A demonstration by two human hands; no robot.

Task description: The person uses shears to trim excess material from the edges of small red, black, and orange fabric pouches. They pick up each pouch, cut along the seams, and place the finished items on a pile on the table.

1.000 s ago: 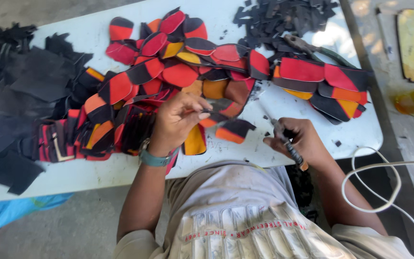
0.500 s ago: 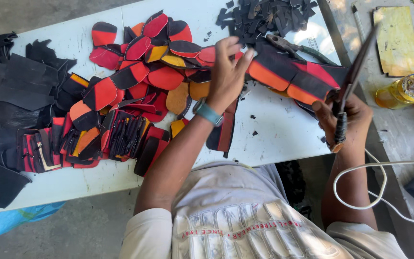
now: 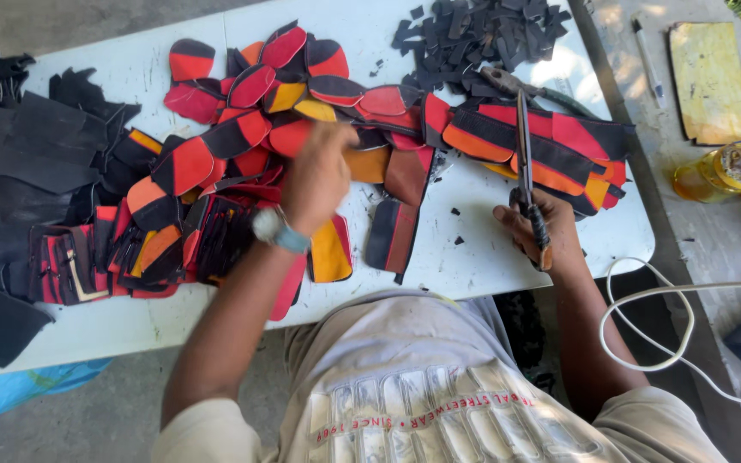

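Observation:
My left hand [image 3: 315, 176] reaches into a heap of red, orange, yellow and black cut fabric pieces [image 3: 242, 154] on the white table [image 3: 490, 249]; the hand is blurred, and whether it grips a piece I cannot tell. A wristwatch [image 3: 278, 230] sits on that wrist. My right hand [image 3: 538, 227] is closed on the handles of long scissors [image 3: 525, 146], blades pointing away from me over the table. A brown and red piece [image 3: 394, 230] lies between the two hands.
Black fabric sheets [image 3: 19, 171] cover the table's left side. Small black offcuts [image 3: 482, 34] are piled at the far right. A second pair of scissors [image 3: 516, 86], a pen [image 3: 645, 47], a yellow board [image 3: 709, 77], a yellow bottle [image 3: 726, 171] and a white cable [image 3: 671, 296] are at right.
My left hand has moved left, from the striped pieces at right back to the middle of the heap. My right hand has swung the scissors from tilted to pointing straight away.

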